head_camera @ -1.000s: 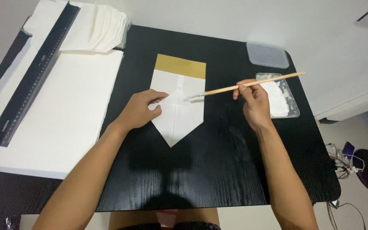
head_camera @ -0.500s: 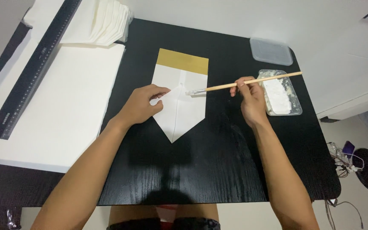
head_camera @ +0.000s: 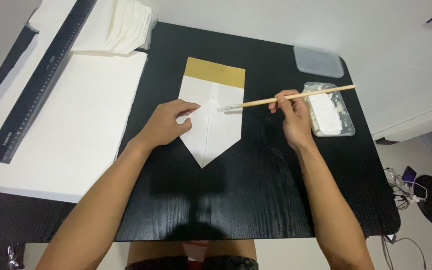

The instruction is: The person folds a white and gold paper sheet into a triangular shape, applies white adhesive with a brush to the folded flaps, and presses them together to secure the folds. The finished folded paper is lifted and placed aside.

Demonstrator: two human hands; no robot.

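A white folded paper (head_camera: pixel 215 134) with a gold band along its far edge lies on the black table (head_camera: pixel 256 200), pointed end toward me. My left hand (head_camera: pixel 168 122) presses on its left side and lifts a small white flap with the fingertips. My right hand (head_camera: pixel 292 114) grips a thin wooden brush (head_camera: pixel 286 98). The brush's bristle tip touches the paper near its centre fold, just right of the lifted flap.
A clear tray of white paste (head_camera: pixel 330 110) sits right of my right hand, with a clear lid (head_camera: pixel 318 61) behind it. A large white board (head_camera: pixel 66 120), a long black ruler (head_camera: pixel 41 80) and a stack of folded white papers (head_camera: pixel 118 27) lie at the left.
The brush tip has stayed on the paper near the centre fold, shifting slightly. My left hand keeps holding the flap. The view has drifted a little.
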